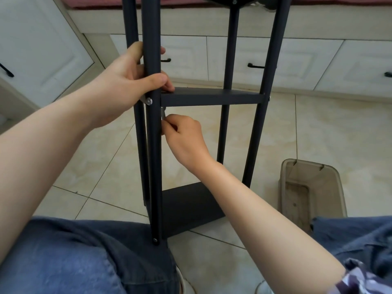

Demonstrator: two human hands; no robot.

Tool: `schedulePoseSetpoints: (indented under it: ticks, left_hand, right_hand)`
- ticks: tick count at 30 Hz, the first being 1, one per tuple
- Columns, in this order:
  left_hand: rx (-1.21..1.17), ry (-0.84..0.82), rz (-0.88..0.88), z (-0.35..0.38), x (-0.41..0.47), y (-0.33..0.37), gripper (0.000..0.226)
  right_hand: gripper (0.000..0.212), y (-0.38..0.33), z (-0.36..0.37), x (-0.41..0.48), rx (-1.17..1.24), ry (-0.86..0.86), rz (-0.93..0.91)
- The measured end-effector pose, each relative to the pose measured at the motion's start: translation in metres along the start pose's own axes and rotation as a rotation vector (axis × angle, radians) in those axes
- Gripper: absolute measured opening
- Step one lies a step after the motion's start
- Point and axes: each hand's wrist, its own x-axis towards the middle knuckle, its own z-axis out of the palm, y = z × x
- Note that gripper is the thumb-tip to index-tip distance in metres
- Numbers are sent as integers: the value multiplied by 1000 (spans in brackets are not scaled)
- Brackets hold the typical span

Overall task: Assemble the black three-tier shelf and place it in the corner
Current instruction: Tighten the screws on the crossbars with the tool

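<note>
The left hand wraps its fingers round the front left post of the shelf, with the thumb on the middle board's edge. Just under that corner, the right hand pinches a small silver tool. The shelf stands on open tile floor. A plastic bin sits right of it, apart.

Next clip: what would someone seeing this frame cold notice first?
The black shelf fills the centre, standing on the tiled floor. The left hand grips its front pole at the middle tier, while the right hand pinches a small silver tool just under that tier. A translucent bin sits on the floor at right.
</note>
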Motion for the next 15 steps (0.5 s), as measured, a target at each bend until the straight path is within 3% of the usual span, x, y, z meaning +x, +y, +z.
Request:
schedulePoseSetpoints:
  ticks: [15]
  left_hand:
    - [-25, -26, 24, -20, 23, -21, 51]
  right_hand:
    - [32, -11, -9, 28, -43, 16, 48]
